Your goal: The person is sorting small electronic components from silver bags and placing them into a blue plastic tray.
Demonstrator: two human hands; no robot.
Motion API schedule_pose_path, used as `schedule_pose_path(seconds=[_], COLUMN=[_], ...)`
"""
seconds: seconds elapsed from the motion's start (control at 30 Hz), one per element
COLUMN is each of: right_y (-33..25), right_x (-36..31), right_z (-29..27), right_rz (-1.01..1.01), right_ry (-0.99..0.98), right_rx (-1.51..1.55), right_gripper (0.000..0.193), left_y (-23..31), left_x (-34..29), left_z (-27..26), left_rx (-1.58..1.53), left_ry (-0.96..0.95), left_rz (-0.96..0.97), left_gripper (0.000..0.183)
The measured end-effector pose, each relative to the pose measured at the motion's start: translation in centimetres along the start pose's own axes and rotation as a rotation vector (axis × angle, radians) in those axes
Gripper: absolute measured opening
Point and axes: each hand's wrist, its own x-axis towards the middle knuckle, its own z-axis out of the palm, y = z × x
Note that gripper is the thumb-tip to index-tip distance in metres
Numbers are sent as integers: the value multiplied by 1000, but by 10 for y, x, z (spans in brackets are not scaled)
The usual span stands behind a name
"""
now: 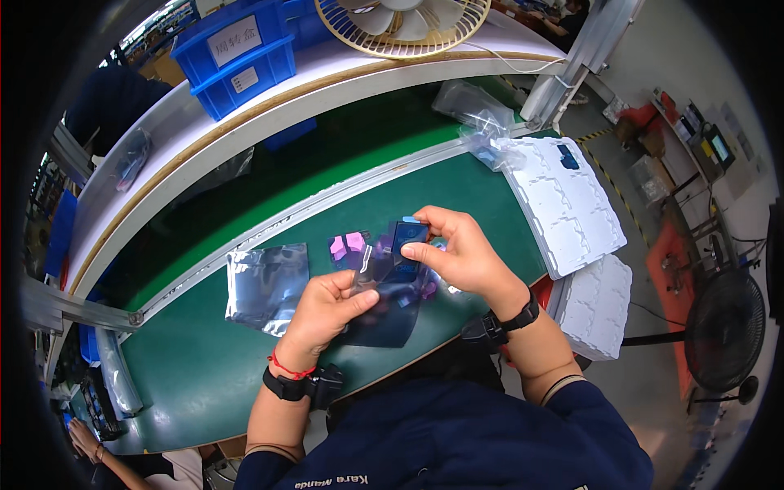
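Note:
Above the green table, my right hand (459, 251) pinches a thin dark rectangular piece (404, 231) with a small light-blue tab at its top edge, thumb on its face. My left hand (327, 304) is closed on the edge of a see-through plastic bag (380, 282), which reaches across to the dark piece. Whether the piece is inside the bag or in front of it, I cannot tell. Just beyond my left fingers lies a dark flat part with pink patches (347, 247). Left of that hand rests a shiny silver bag (265, 287). Small purple and shiny bits show partly behind my right hand.
White moulded trays (563, 204) are stacked at the table's right end, near crumpled clear plastic (482, 114). A shelf (327, 86) spans the back, carrying blue bins (233, 61) and a fan (400, 24). A co-worker's hand (84, 438) shows at the lower left.

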Motion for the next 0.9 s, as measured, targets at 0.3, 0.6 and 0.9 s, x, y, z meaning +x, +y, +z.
schedule_pose_path(seconds=[0.3, 0.6, 0.9], right_y=[-9, -8, -15], right_x=[3, 2, 0], right_z=[0, 4, 10], right_rz=[126, 96, -298], right_ry=[-24, -124, -91], right_rx=[-119, -73, -474], right_gripper=[27, 21, 27], left_y=[-24, -25, -26], left_x=[10, 8, 13], left_z=[14, 19, 11], left_rx=[-174, -40, -83], left_ry=[128, 92, 173], left_rz=[70, 212, 310], left_gripper=[20, 24, 22])
